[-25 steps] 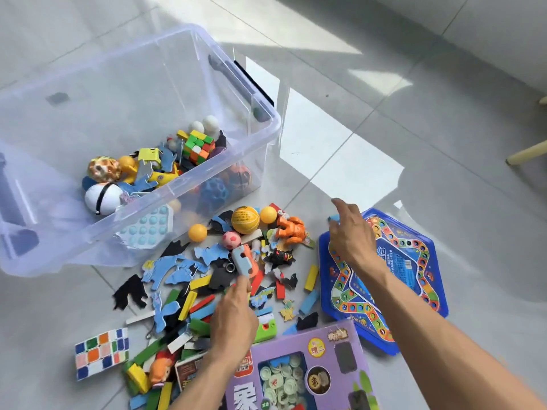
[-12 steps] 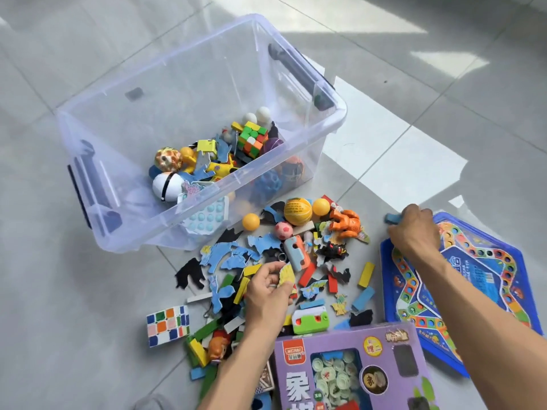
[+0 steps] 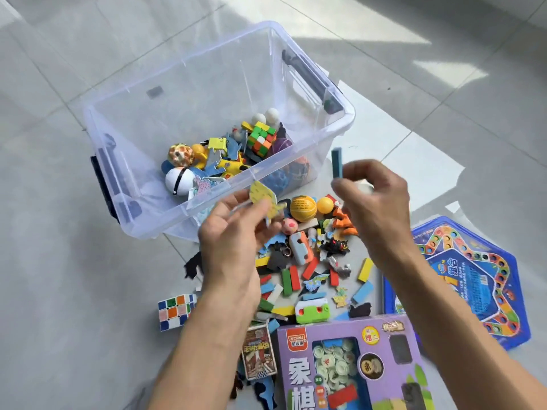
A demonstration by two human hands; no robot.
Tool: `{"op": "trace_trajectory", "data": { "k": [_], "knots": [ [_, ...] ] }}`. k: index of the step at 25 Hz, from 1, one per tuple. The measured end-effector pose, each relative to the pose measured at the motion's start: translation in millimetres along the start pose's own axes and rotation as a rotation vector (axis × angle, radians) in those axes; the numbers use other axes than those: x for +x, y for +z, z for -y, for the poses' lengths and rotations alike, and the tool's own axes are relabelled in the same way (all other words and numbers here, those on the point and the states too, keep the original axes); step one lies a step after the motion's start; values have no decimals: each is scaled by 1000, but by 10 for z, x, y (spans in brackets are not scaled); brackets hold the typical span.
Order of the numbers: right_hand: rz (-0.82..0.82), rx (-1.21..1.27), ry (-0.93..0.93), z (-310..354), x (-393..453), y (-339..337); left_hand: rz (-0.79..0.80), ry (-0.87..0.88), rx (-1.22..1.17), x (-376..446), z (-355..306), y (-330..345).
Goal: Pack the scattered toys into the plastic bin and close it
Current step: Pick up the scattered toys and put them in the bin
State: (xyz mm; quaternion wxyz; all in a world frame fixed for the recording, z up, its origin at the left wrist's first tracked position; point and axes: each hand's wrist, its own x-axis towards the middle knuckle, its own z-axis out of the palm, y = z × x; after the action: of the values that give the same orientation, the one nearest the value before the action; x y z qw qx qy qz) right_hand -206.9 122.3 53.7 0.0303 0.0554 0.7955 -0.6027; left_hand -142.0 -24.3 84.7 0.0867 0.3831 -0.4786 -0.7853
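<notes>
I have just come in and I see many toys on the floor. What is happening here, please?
A person is packing toys into a clear plastic bin on the tiled floor. The left hand holds a flat yellow cutout, and the right hand pinches a blue block, both raised near the bin's front edge. Some toys already lie inside, but many blocks, balls and two game boxes remain outside. The bin is open; no lid is in view.

Both hands rose, left hand [image 3: 233, 232] gripping yellow piece [image 3: 263, 199], right hand [image 3: 376, 199] blue block [image 3: 337, 162]
</notes>
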Motion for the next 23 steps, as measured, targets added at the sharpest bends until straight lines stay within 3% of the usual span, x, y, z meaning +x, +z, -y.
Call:
{"op": "trace_trajectory", "data": {
  "k": [2, 4, 5, 8, 10, 13, 17, 20, 23],
  "knots": [
    [164, 101, 21, 580, 273, 224, -3, 147, -78, 174, -488, 116],
    [276, 119, 132, 973, 535, 365, -15, 211, 66, 261, -756, 201],
    [233, 63, 129, 996, 627, 378, -29, 229, 171, 250, -743, 189],
    [-142, -212, -97, 489, 475, 112, -79, 292, 354, 32, -294, -1],
    [-174, -310, -31, -196, 206, -174, -66, 228, 553, -51, 238, -109],
    [100, -715, 122, -1110, 17, -330, 133, 224, 1053, 136, 1030, -125],
    [464, -995, -33, -1526, 218, -198, 577, 335, 1699, 607, 1565, -125],
    [422, -1019, -45, -1741, 205, -174, 668, 492, 1993, 721, 1578, -273],
    [340, -842, 76, -1723, -36, -138, 606, 546, 1981, 637, 1601, -526]
  ]
}}
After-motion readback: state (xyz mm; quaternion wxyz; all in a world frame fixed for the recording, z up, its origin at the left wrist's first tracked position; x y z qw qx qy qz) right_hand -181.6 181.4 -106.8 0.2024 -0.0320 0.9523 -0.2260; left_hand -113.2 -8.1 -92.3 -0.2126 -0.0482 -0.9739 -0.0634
